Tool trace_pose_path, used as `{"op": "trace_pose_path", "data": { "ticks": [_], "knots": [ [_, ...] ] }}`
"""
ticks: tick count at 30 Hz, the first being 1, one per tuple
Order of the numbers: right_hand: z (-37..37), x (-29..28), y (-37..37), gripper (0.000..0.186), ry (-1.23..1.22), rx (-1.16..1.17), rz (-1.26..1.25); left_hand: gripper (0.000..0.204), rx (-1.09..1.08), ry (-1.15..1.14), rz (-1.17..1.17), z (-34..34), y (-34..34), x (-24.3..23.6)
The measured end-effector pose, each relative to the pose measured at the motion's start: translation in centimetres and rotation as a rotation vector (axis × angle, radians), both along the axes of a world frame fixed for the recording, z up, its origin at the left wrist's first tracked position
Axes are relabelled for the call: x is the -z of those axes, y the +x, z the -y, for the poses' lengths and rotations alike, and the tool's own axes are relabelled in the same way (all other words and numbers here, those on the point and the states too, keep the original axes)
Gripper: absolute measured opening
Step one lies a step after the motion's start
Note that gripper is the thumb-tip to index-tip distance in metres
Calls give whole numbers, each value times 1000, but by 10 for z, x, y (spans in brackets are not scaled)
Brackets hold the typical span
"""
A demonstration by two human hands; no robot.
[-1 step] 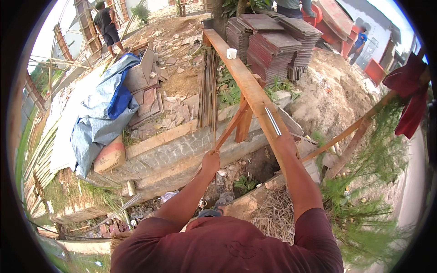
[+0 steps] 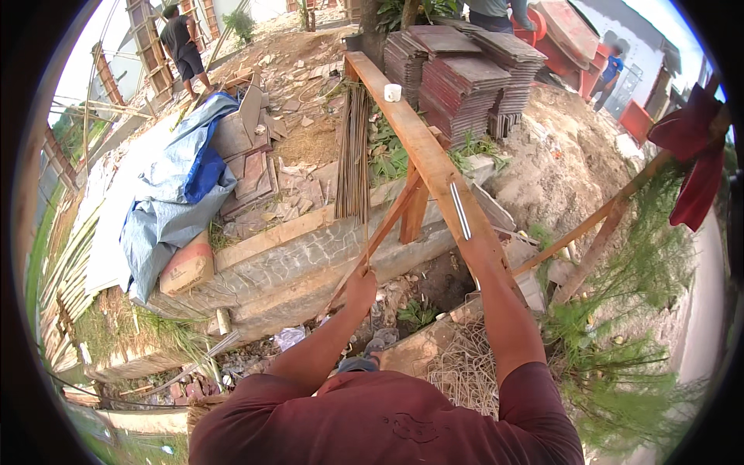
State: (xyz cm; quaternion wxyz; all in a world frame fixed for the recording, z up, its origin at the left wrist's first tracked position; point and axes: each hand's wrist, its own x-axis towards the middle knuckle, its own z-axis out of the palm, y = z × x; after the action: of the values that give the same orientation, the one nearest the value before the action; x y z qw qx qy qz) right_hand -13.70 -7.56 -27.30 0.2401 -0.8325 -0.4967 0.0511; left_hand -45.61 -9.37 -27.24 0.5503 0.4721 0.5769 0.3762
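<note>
My left hand point(image 2: 360, 288) is closed around the lower end of a thin steel rod point(image 2: 366, 242), beside a slanting wooden brace. Other long steel rods point(image 2: 353, 155) lie bundled beyond it, along the left of a long wooden beam point(image 2: 422, 151). On the near part of that beam my right hand point(image 2: 482, 254) is closed around a narrow silver metal bar point(image 2: 460, 209), which sticks out past my fingers along the wood. Farther up the beam stands a small white cup point(image 2: 393, 93).
Stacked reddish tiles point(image 2: 465, 85) stand behind the beam. A blue-grey tarp point(image 2: 174, 201) covers material at left, above a low block wall point(image 2: 310, 252). Tangled wire point(image 2: 469, 360) lies near my right side. One person point(image 2: 183, 46) stands far left; others are at the far right.
My right hand and the silver bar have shifted slightly left and away from me along the beam. My left hand has moved a little toward me.
</note>
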Motion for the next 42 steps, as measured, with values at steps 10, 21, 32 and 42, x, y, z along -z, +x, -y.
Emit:
{"op": "trace_pose_path", "data": {
  "ticks": [10,21,32,42],
  "knots": [
    [70,-60,-145,19,110,-347,-1190,24,-78,355,-208,136,20,-31],
    [105,-89,-174,26,257,-352,-1142,28,-2,539,-237,226,22,-26],
    [152,-97,-110,14,473,-91,-1250,35,604,698,-111,246,106,67],
    [394,-56,-5,12,482,122,-914,56,776,53,-461,246,-37,63]
  ]
}}
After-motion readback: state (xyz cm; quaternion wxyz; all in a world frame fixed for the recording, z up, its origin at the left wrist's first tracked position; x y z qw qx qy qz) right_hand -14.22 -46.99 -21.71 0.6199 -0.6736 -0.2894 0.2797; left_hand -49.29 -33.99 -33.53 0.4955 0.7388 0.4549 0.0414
